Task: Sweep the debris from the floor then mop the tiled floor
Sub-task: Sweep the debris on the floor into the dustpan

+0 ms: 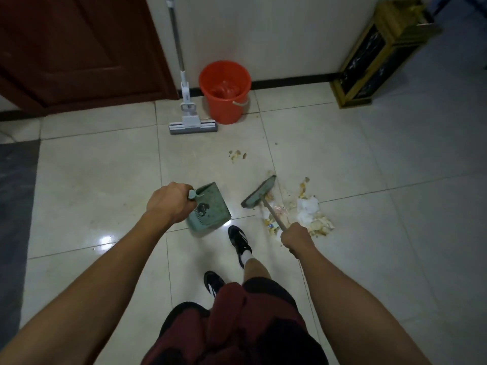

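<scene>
My left hand (170, 202) grips the handle of a green dustpan (212, 206), which rests on the tiled floor (105, 180) with some dirt in it. My right hand (295, 237) grips the handle of a broom (259, 192), whose green head sits on the floor just right of the dustpan. A pile of debris (309, 213), with crumpled white paper and yellowish scraps, lies right of the broom head. A smaller patch of crumbs (237, 155) lies farther ahead.
A sponge mop (189, 119) leans against the wall beside an orange bucket (224, 93). A black and gold bin (379, 54) stands at the right. A dark red door (79, 48) is at the left. My feet (239, 242) are just behind the dustpan.
</scene>
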Action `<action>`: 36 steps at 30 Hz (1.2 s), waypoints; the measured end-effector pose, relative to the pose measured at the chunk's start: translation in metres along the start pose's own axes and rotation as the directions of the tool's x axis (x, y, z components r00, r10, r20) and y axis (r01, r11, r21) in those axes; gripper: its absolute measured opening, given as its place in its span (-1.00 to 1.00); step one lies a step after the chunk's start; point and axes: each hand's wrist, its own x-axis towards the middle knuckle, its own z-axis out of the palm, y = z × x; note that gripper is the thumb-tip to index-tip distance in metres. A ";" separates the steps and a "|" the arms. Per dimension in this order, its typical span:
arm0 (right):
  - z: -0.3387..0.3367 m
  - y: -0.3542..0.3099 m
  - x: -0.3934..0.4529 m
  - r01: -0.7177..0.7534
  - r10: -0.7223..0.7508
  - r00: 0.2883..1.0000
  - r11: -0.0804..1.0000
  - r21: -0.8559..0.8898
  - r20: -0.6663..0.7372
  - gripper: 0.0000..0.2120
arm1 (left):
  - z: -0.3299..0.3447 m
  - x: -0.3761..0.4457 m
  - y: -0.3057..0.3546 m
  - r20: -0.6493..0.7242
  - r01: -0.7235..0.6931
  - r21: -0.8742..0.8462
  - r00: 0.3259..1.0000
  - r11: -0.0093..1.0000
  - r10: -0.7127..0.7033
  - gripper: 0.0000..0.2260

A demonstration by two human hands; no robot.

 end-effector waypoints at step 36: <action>-0.050 -0.226 0.165 0.273 -0.260 0.960 0.952 -0.136 0.108 -0.70 | -0.090 0.176 0.000 0.054 0.047 0.086 0.997 0.995 -0.052 -0.87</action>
